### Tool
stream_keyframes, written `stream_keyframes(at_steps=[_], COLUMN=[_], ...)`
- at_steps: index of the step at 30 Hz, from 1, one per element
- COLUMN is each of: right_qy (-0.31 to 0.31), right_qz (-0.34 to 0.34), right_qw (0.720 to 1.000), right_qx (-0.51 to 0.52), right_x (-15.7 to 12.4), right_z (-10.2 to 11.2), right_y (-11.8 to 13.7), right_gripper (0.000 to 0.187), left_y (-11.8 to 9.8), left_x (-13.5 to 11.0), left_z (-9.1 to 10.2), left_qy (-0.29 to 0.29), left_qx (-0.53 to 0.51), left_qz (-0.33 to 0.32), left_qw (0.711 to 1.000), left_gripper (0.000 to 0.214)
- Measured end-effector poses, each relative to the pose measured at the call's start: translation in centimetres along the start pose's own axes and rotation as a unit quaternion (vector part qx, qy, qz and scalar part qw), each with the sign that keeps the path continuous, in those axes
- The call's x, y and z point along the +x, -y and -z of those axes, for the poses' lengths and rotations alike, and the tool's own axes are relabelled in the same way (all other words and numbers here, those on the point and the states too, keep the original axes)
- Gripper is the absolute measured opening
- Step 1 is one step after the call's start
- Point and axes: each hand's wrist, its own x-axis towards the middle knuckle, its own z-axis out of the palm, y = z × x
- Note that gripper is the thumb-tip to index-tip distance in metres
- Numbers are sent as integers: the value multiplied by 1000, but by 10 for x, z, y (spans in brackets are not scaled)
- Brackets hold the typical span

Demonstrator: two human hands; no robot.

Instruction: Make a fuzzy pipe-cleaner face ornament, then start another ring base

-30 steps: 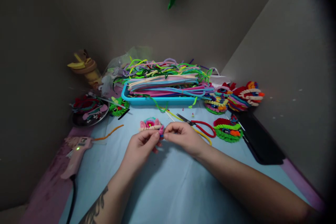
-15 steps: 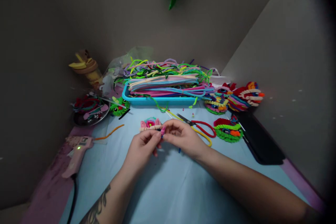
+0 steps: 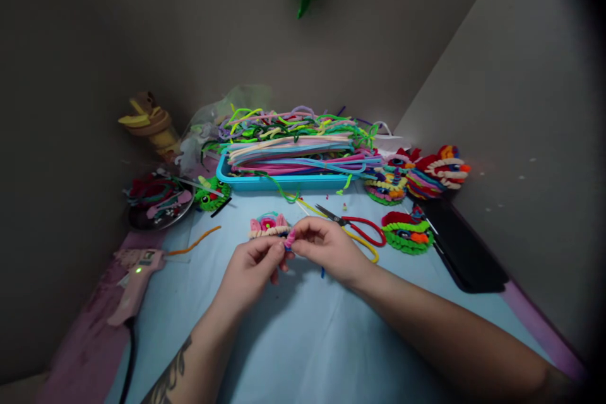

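A small coiled pink pipe cleaner piece [image 3: 290, 239] is pinched between the fingertips of both hands, with a bit of blue at its lower end. My left hand [image 3: 253, 268] grips it from the left, thumb and forefinger closed. From the right, my right hand [image 3: 329, 251] closes its thumb and forefinger on the same piece. Just behind the hands lies a pink, cream and teal pipe cleaner figure [image 3: 268, 225], partly hidden by the fingers. Red-handled scissors [image 3: 362, 229] rest open beyond my right hand, touching a yellow looped strand [image 3: 372, 249].
A blue tray [image 3: 284, 184] full of colourful pipe cleaners stands at the back. On the left are a pink glue gun [image 3: 137, 281], a metal bowl [image 3: 163, 222] and a green figure [image 3: 208, 194]. Bird-like figures [image 3: 407, 232] and a black flat object [image 3: 466, 249] lie right.
The whole view has shifted slightly. Both hands stay together, and the pink coil now shows more clearly between the fingertips, tilted a little differently.
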Motion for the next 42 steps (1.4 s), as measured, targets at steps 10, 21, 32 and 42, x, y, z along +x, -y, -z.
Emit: stream_keyframes(at_steps=[10,21,32,42], right_qy=[-13,61,76,26], right_qz=[43,75,99,98], right_qw=[994,995,989,989], right_qx=[-101,-32,-83,-108], right_x=[-1,0,1,0], right_z=[0,3,6,1], right_y=[2,1,-4,-6], right_gripper=[10,16,19,20], left_y=[1,2,5,5], left_x=[1,-1,-1,-2], left_z=[-4,-6,-5,-10], left_qy=[6,104,90,59], left_qx=[-145,-323,-338,-309], left_qz=[85,224,237,193], left_qw=[986,914,906,930], left_gripper=[40,33,31,45])
